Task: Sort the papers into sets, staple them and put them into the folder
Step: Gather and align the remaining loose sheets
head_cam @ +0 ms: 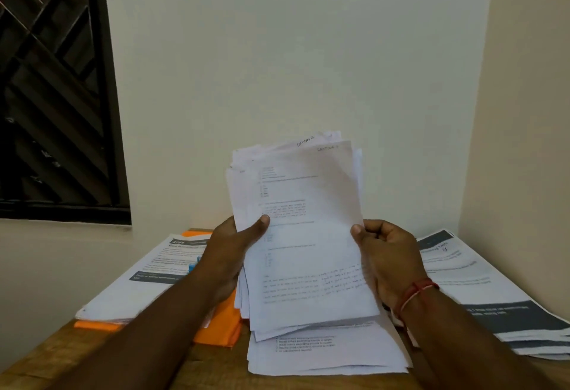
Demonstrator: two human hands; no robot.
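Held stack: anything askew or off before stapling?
Yes. The held stack, gripped by the left hand and right hand, is not squared: sheets fan out at the top and lower-left corners. The loose pile on the table beneath it is also splayed. No tears or spills visible.

Your left hand (229, 254) and right hand (388, 260) hold a loosely fanned sheaf of papers (302, 235) upright between them, thumbs on the front sheet. Beneath the hands a flat pile (324, 355) lies on the wooden table (92, 346). An orange folder (219, 328) lies under your left forearm.
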